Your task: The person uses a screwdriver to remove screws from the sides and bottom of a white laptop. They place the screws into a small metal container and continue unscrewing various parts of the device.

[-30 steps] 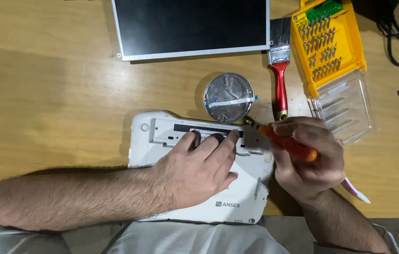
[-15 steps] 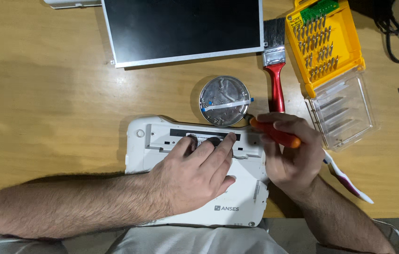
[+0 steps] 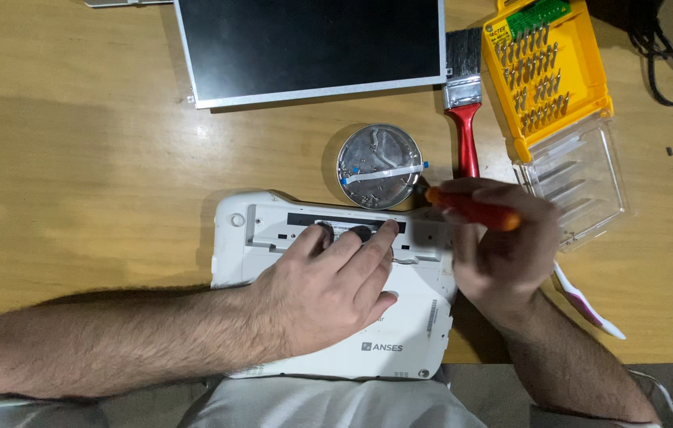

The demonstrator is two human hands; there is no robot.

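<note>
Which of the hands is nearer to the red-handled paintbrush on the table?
The right hand, holding an orange screwdriver, is just below the paintbrush handle's end. The left hand rests flat on the white device, farther to the left.

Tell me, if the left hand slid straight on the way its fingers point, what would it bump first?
Probably the round silver tin, just past the white device under the left hand. The fingers point up and right, but depth is hard to judge.
</note>
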